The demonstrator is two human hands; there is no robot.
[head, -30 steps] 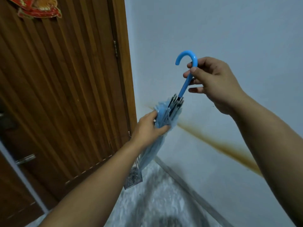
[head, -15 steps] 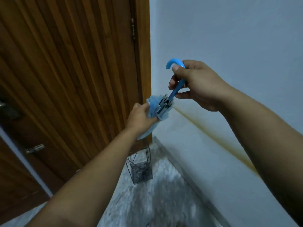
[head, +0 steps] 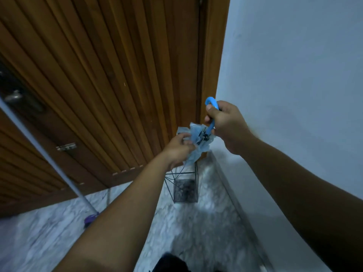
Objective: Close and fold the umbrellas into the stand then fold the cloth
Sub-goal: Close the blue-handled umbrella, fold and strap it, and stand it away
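A closed light-blue umbrella (head: 199, 142) with a bright blue hooked handle (head: 212, 107) points down toward a black wire umbrella stand (head: 182, 188) on the floor in the corner. My right hand (head: 225, 126) grips the handle just below the hook. My left hand (head: 177, 151) is wrapped around the gathered canopy near its ribs. The umbrella's lower end is hidden behind my left hand, above the stand's open top. No cloth is in view.
A ribbed wooden door (head: 110, 79) fills the left and centre, a pale wall (head: 294, 75) the right. A grey pole (head: 49, 160) with a purple end (head: 90, 218) leans across the marbled floor (head: 196, 222) at the left.
The view has tilted down and the stand now shows fully. Both hands have carried the umbrella lower and closer to the stand, still gripping handle and canopy.
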